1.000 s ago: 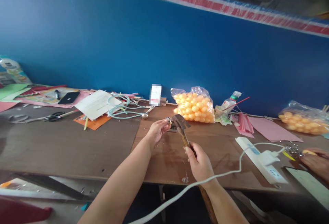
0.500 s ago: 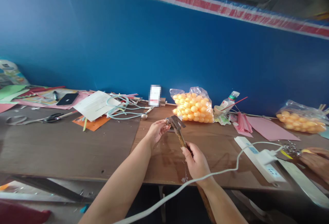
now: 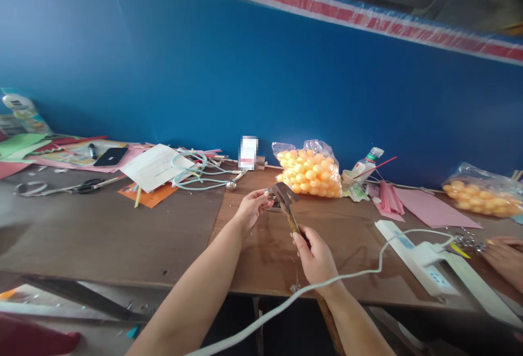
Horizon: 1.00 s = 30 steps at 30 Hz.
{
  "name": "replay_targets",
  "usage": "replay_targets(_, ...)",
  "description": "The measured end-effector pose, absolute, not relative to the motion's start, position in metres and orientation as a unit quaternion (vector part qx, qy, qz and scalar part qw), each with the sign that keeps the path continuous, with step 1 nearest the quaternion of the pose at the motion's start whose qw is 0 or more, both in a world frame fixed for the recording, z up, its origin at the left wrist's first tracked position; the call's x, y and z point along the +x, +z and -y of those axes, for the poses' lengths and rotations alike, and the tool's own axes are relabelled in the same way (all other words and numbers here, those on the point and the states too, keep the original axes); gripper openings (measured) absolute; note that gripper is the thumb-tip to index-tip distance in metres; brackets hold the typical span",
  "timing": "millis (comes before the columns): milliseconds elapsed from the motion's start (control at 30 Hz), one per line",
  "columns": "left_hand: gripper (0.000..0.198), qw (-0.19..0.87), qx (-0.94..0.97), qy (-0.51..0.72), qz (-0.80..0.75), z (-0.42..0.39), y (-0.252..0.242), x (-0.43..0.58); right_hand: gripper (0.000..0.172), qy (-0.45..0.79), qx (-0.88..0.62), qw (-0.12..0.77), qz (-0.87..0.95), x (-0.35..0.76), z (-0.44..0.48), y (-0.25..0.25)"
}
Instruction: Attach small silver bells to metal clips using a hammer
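My right hand (image 3: 316,258) is closed around the wooden handle of a claw hammer (image 3: 291,218). The hammer's metal head sits at the fingertips of my left hand (image 3: 253,210). Those fingers pinch a small shiny silver piece (image 3: 267,192), mostly covered by the fingers and too small to name. Beneath the hammer head, a dark flat piece (image 3: 276,207) lies on the table, partly hidden. A round silver ball (image 3: 231,185) rests to the left of my left hand, near a coil of light blue cord (image 3: 196,168).
Bags of orange balls (image 3: 310,173) stand behind the hammer and at far right. A white power strip (image 3: 417,258) lies right, its cable (image 3: 347,277) crossing over my right forearm. A co-worker's hand (image 3: 506,258) is at the right edge. Scissors (image 3: 87,185) and papers lie left.
The view has shifted slightly. The hammer head stays beside my left fingertips, turned a little. Both hands keep their grips. The co-worker's hand has moved slightly at the right edge.
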<state>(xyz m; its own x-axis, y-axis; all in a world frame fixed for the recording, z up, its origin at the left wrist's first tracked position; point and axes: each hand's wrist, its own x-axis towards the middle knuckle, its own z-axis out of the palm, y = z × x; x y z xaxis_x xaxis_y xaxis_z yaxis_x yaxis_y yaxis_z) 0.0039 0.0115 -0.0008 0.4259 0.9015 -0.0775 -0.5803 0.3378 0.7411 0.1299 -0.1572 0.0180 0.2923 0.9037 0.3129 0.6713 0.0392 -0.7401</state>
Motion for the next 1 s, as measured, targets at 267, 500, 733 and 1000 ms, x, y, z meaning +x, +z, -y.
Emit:
replay_targets(267, 0.010, 0.780, 0.282, 0.487, -0.274, -0.011, 0.004, 0.003, 0.035, 0.133, -0.677, 0.436, 0.578, 0.134, 0.165, 0.015)
replay_targets(500, 0.007, 0.781, 0.283, 0.485, -0.272, -0.010, 0.004, 0.002, 0.028, 0.090, -0.668, 0.432, 0.600, 0.124, 0.164, 0.012)
replay_targets(733, 0.003, 0.758, 0.246, 0.505, -0.331, -0.017, 0.004, 0.000, 0.023, -0.036, -0.745, 0.320, 0.584, 0.164, 0.160, 0.007)
replay_targets(1000, 0.006, 0.744, 0.230, 0.520, -0.352, -0.018, 0.006, 0.000, 0.024, -0.110, -0.847, 0.100, 0.510, 0.229, 0.153, -0.004)
